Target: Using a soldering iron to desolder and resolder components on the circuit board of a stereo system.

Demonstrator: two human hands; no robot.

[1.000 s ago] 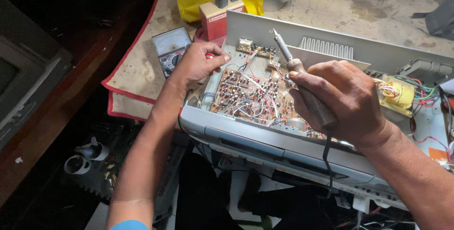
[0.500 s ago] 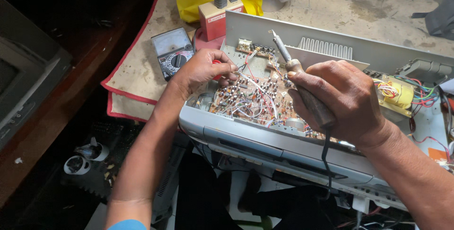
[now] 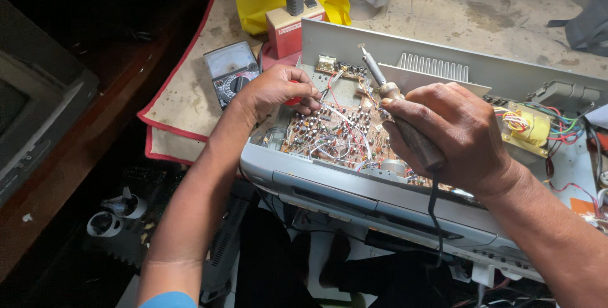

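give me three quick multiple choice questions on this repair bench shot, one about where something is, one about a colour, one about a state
1. Where does the analogue meter lie?
A. on the mat left of the open chassis
B. inside the chassis
C. on the floor

2. What colour is the tape round the transformer?
A. blue
B. yellow
C. black

3. How is the soldering iron held?
A. lying loose on the board
B. hanging by its cord
C. gripped in the right hand, tip up off the board

Answers:
1. A, it rests on the red-edged mat just beyond the left hand.
2. B, its winding wrap is plainly yellow.
3. C, the right hand closes round the handle and the tip points up towards the rear wall, clear of the circuit board.
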